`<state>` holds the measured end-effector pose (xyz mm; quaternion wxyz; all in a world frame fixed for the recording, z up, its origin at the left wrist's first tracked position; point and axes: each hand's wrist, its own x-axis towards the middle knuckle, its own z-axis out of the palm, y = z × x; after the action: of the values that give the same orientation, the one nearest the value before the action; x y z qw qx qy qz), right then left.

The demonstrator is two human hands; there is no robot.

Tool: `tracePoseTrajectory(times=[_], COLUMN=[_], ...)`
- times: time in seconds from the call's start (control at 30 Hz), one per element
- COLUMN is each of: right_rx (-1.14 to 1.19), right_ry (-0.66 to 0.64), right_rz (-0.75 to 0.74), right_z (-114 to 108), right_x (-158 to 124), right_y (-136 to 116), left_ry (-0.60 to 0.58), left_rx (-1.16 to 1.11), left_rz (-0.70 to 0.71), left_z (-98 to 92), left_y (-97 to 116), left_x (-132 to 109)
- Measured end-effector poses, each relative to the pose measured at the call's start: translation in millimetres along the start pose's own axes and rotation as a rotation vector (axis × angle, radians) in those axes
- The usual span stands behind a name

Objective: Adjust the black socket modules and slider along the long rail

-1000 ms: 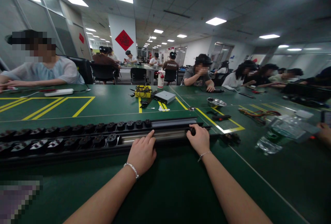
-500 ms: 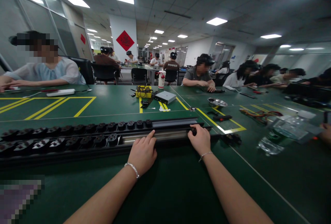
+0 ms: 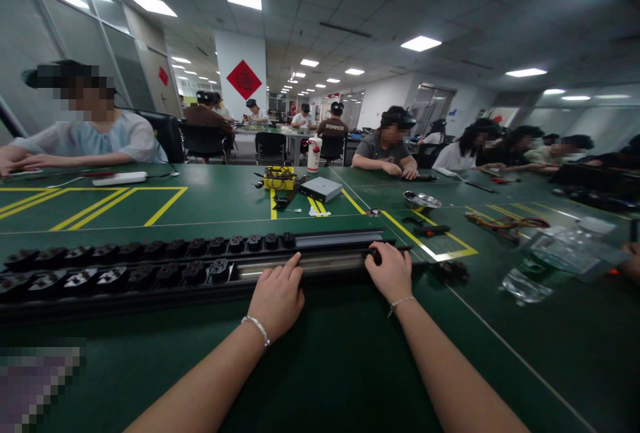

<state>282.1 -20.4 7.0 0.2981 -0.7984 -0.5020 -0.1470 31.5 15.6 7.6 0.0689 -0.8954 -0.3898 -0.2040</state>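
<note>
Two long black power track rails [image 3: 345, 238] lie side by side across the green table. Black socket adapters [image 3: 218, 269] line their left parts in rows. Toward the right, the near rail shows a bare metallic channel [image 3: 320, 263]. My left hand [image 3: 277, 296] rests on the near rail's front edge, right of the last adapter, its index finger stretched out and holding nothing. At the near rail's right end, my right hand [image 3: 391, 272] is curled with thumb and fingers around a small black rounded piece [image 3: 375, 256], mostly hidden by the fingers.
Behind the rails stand a yellow box with black cables [image 3: 280, 178], a grey box [image 3: 321, 188] and a white bottle [image 3: 313, 155]. On the right are a metal bowl [image 3: 421, 201], bundled wires [image 3: 505, 223] and a clear plastic bottle [image 3: 537, 266]. People sit across the table.
The view has shifted very slightly. Both hands keep nearly the same place on the rail, the right one still around the black piece.
</note>
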Motion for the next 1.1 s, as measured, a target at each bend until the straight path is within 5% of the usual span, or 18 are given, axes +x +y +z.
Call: tracePoseTrajectory(times=[1.1], right_rx=[0.006], right_ry=[-0.023], right_rz=[0.004], right_z=[-3.7], right_x=[6.2], right_y=[1.0], left_ry=[-0.009], left_rx=[-0.011], left_rz=[-0.006], left_z=[-2.6], left_y=[1.1], left_x=[0.2])
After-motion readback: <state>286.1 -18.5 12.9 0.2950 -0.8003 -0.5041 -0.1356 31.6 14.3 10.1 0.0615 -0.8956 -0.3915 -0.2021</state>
